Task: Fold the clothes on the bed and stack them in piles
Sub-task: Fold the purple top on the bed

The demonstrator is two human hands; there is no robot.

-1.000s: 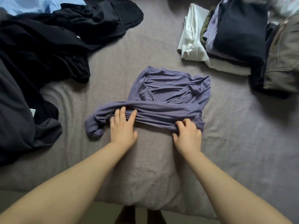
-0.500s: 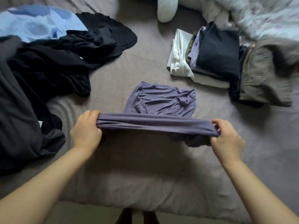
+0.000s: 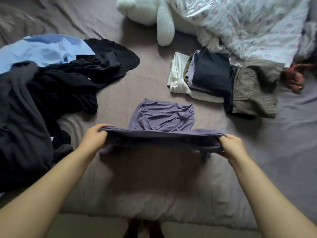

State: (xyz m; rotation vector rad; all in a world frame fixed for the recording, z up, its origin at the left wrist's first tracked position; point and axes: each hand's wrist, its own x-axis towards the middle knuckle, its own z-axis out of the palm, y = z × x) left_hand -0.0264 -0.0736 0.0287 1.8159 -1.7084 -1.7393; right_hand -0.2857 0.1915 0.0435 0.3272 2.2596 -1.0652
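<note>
purple top (image 3: 161, 121) higher than before

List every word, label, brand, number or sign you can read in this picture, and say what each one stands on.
None: no readable text shows.
A small white tag peeks from the dark clothes pile, too small to tell if it bears print.
The purple garment, held by the left hand and right hand, shows none.

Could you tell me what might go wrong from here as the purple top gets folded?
The far half of the purple top lies bunched and wrinkled on the bed, so folding over it may trap creases. The left hand and right hand hold only the near edge, so a corner hanging below could tuck in crooked. The unfolded dark heap lies near the left side.
</note>
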